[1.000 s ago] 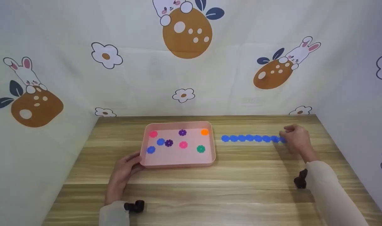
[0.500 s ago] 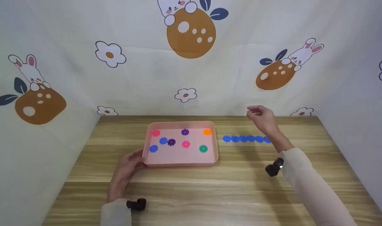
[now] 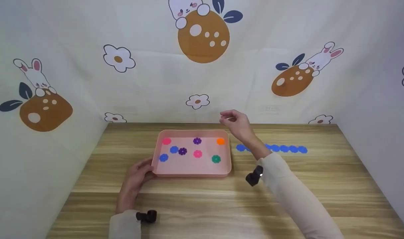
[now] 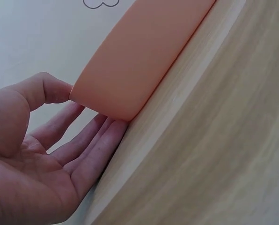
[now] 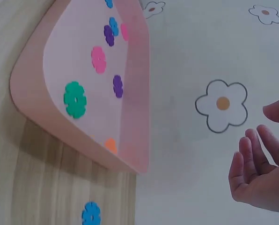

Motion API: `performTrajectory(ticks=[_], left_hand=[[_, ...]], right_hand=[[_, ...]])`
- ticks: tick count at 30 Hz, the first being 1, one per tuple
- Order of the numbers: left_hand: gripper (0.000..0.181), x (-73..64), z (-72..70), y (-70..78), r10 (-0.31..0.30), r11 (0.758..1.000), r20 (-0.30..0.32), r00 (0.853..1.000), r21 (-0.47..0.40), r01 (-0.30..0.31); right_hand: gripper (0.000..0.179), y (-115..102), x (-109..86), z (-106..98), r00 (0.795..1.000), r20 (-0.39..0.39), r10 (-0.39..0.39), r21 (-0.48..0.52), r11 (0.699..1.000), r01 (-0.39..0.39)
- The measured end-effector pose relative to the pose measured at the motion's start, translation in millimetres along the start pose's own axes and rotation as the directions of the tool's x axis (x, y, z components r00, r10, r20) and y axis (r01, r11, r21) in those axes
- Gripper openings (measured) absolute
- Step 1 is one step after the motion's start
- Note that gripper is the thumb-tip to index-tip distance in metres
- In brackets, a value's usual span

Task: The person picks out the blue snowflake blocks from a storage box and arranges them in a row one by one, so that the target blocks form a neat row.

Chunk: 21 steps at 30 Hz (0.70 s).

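My left hand (image 3: 134,182) holds the near left corner of the shallow pink tray (image 3: 192,175). In the left wrist view, the thumb (image 4: 57,90) meets the rim and the fingers lie against the lower wall. In the tray lie several flower-shaped plastic discs, among them a green disc (image 3: 216,159), an orange disc (image 3: 220,141) and a blue disc (image 3: 163,157). My right hand (image 3: 238,125) is raised near the tray's far right corner, fingers loosely bent, thumb apart, holding nothing. A row of blue discs (image 3: 284,148) lies right of the tray, partly hidden by the right forearm.
The tray and discs rest on a wood-grain table (image 3: 188,207). Behind and beside the table hangs a pale cloth (image 3: 149,89) printed with rabbits, oranges and flowers. A small black camera (image 3: 254,176) sits at the right wrist, another black camera (image 3: 147,216) at the left.
My right hand has left the right end of the blue row, risen and moved left to beside the tray. The left hand stays at the tray's corner.
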<state>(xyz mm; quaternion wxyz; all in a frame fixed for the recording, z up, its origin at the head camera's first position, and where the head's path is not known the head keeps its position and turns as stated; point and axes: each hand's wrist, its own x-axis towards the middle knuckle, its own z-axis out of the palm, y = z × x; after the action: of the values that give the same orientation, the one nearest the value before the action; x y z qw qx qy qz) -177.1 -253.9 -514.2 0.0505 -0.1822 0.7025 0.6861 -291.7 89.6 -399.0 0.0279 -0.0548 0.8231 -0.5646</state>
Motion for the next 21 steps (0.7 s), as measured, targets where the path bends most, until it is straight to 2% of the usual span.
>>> performTrajectory(ticks=[3,11,18,21], left_hand=[[0.046,-0.3,0.2,1.5,-0.008,1.0,0.006,1.0,0.008,0.008],[0.048,-5.4,-0.2,2.9,-0.055,0.998,0.009,0.998,0.021,0.054],[0.046,-6.0,-1.6,3.2,-0.066,0.997,-0.006,0.998,0.051,0.066],[0.047,-4.2,-1.6,2.5,-0.046,0.999,0.009,0.999,0.02,0.046]], right_hand=[[0.029,-2,0.2,19,1.0,0.024,0.008,-0.003,1.0,-0.008],[0.026,0,-1.1,70,0.996,0.077,-0.043,-0.005,0.999,0.044],[0.029,6,-1.9,108,0.989,0.147,0.005,-0.085,0.996,0.008],[0.032,11,0.9,120,0.983,0.183,0.007,-0.111,0.994,0.014]])
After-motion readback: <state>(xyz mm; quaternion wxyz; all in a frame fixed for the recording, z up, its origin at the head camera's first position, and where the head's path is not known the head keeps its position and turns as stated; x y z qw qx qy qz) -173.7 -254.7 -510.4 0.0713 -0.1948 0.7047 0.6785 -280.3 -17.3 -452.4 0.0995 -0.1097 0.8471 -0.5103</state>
